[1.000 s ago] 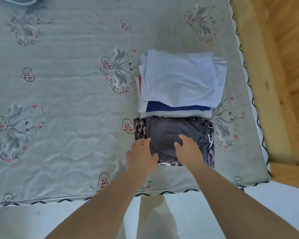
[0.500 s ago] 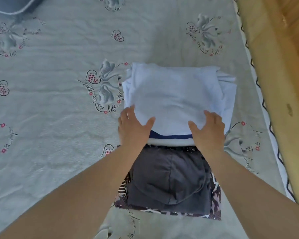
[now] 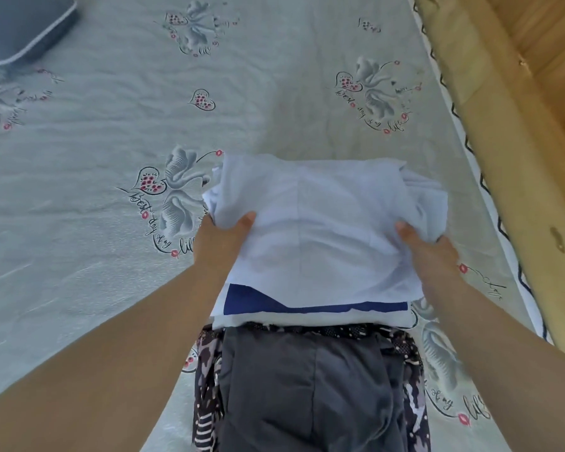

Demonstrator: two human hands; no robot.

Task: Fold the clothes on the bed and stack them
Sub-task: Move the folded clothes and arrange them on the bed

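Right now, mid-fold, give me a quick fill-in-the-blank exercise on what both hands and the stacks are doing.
1. Both hands grip the pile topped by a folded ____ cloth.
2. The left hand has its ____ on top of that cloth.
3. Nearest the camera lies a folded dark ____ garment on a patterned black-and-white fabric.
4. The right hand is on the side nearer the ____ bed frame.

Missing: white; thumb; grey; wooden

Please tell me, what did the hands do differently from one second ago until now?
Both hands left the dark grey folded garment and moved forward. Left hand and right hand now grip the sides of the light blue stack. The grey garment stayed on the bed.
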